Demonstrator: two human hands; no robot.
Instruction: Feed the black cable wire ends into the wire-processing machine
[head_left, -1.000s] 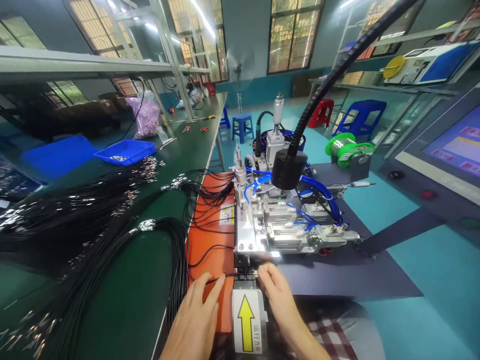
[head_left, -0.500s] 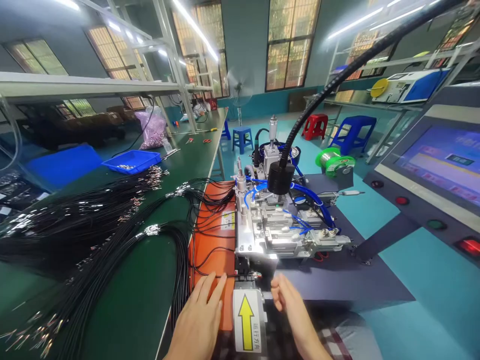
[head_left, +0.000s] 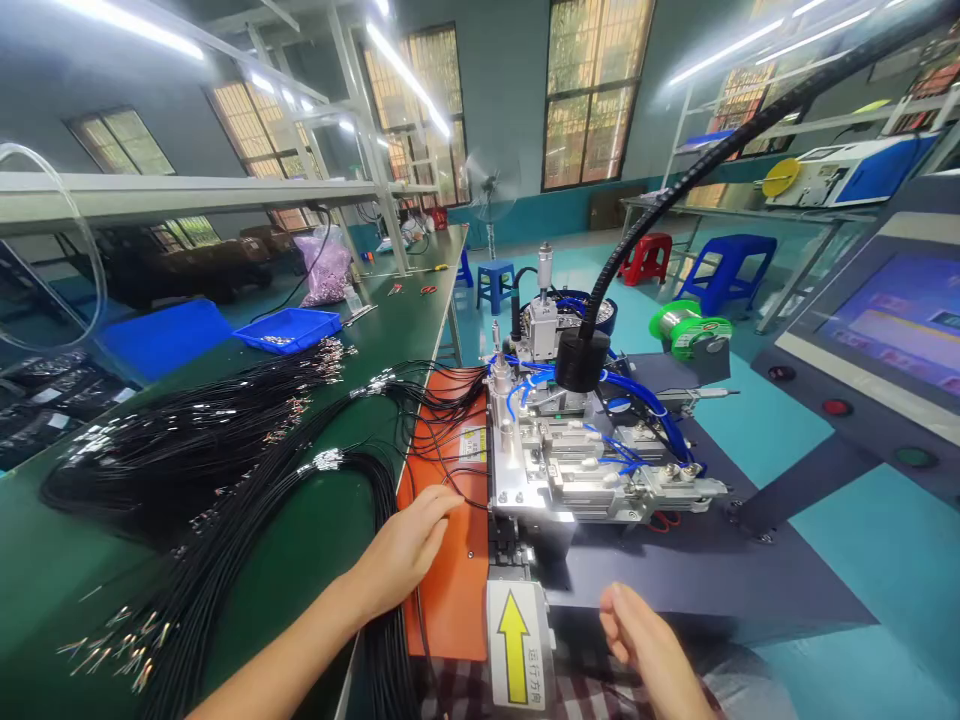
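Note:
My left hand is over the orange plate, its fingers stretched toward the machine and the thumb a little apart. Thin black cables run across that plate just beyond its fingertips into the machine's left side. My right hand hangs in front of the machine's dark base with the fingers curled in; nothing shows in it. Between the hands lies a feed track, with a white cover bearing a yellow arrow at its near end. The metal machine with blue air hoses stands behind.
Bundles of black cables with stripped ends lie on the green table at left, near a blue tray. A control panel stands at right. A black flexible conduit arches over the machine. A green wire spool sits behind.
My left hand has moved up and turned its fingers to the right. My right hand has drawn back to the right, away from the track. The view has shifted slightly left.

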